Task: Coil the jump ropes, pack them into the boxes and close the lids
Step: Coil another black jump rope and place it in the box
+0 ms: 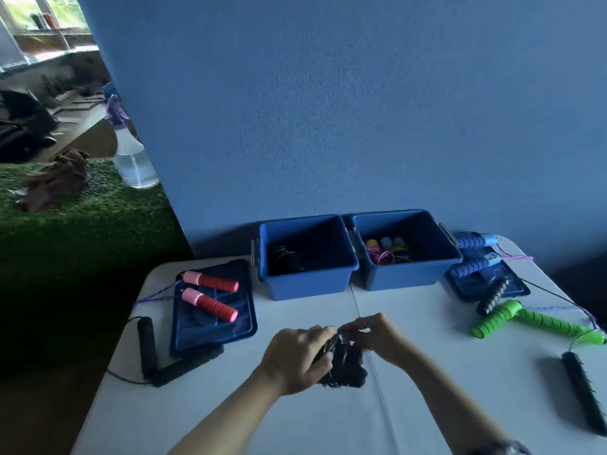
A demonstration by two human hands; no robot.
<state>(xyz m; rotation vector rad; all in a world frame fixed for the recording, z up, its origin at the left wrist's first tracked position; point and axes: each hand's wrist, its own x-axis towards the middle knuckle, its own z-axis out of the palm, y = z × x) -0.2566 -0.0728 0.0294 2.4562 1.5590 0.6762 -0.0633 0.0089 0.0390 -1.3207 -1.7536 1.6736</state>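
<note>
Over the white surface (427,372), my left hand (295,359) gripped the black jump rope (345,362), its handles bunched, while my right hand (371,333) pinched its cord, mid-coiling. Next, I judged, came tucking it into the left blue box (308,277).

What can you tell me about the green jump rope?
The green jump rope lies on the white table, to the right of both hands. Its two bright green handles look ribbed, like foam grips. They cross in a T shape, one short and tilted, one long and pointing right. A thin cord leaves the long handle's far end. It is not coiled yet. A black handle sits right by it.
</note>
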